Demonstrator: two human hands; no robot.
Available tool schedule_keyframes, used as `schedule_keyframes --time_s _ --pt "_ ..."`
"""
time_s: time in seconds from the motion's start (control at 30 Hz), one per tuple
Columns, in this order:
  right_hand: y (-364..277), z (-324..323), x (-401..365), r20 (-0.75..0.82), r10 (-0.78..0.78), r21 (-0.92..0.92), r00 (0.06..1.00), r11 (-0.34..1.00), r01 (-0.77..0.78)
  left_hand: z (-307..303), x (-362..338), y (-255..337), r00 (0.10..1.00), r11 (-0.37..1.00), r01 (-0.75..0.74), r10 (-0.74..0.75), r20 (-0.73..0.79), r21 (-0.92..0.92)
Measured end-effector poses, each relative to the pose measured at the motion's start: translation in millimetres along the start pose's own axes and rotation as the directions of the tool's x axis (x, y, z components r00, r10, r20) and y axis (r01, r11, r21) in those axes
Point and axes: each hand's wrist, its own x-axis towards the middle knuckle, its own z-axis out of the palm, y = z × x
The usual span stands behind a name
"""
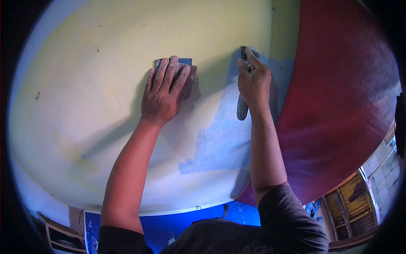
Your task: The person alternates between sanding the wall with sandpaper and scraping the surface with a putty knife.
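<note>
A pale yellow wall [114,51] fills most of the view, with a patchy blue-white area [215,139] at its lower right. My left hand [163,93] lies over a dark flat piece [190,80] against the wall, its fingers spread on top and pointing up. The piece's lower side is hidden. Further right, my right hand [256,80] is closed round a dark tool with a long handle [242,109]. The tool's upper end shows at the fingertips, near the top of the blue area. White dust or specks cover the right hand and forearm.
A dark red surface [334,97] curves down the right side. Below the wall lies a bright blue sheet [160,228]. Wooden framing [353,203] shows at the lower right, and a wooden rack or chair-like frame [59,233] at the lower left.
</note>
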Motion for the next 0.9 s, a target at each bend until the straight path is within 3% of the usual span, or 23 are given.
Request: schedule_keyframes --time_s 0.1,0.2,0.3,0.4,0.5,0.6,0.7,0.73,0.77,0.83,0.9 --pt "11.7 1.8 -8.5 0.035 -0.073 -0.073 0.997 0.994 0.075 3.1 -0.8 -0.4 1.0 1.0 -0.005 0.004 -0.029 -0.019" --pt "20.4 11.0 -15.2 -0.032 -0.211 -0.109 0.977 0.972 0.207 2.5 -1.0 0.2 1.0 1.0 -0.003 0.003 -0.03 -0.018" --pt "-3.0 4.5 -5.5 0.032 0.06 0.001 0.998 0.998 -0.06 2.1 -0.7 -0.6 1.0 1.0 -0.011 0.011 -0.016 0.008" --pt "19.8 9.6 -10.5 0.015 -0.079 -0.091 0.997 0.993 0.081 3.1 -1.5 -0.6 1.0 0.998 -0.012 0.014 -0.024 0.065" --pt "37.8 1.4 -43.4 0.07 -0.058 -0.074 0.996 0.995 0.064 4.1 -1.3 9.5 0.997 1.0 0.014 -0.015 -0.08 -0.019" --pt "47.3 -8.2 -104.1 0.115 0.052 -0.061 0.992 0.997 -0.045 0.3 10.1 16.3 0.999 1.0 -0.016 0.016 -0.04 -0.006" --pt "62.0 -33.6 -153.4 0.194 0.2 -0.071 0.96 0.979 -0.19 5.7 68.5 32.0 0.992 0.994 -0.095 0.099 -0.082 0.05" --pt "81.6 -33.6 -171.8 0.175 0.091 -0.065 0.98 0.995 -0.081 9.5 87.6 35.3 0.988 0.993 -0.112 0.116 -0.1 0.045" --pt "78.7 -41.0 -182.0 0.242 0.236 -0.06 0.941 0.972 -0.228 14.5 106.5 38.4 0.984 0.991 -0.128 0.132 -0.116 0.039" --pt "72.1 -57.6 -189.1 0.312 0.373 -0.125 0.874 0.928 -0.351 23.5 126.5 52.9 0.981 0.991 -0.129 0.133 -0.14 0.041" --pt "72.9 -71.2 -192.4 0.328 0.407 -0.13 0.853 0.913 -0.385 34.2 135.5 68.8 0.982 0.994 -0.089 0.097 -0.165 0.058"
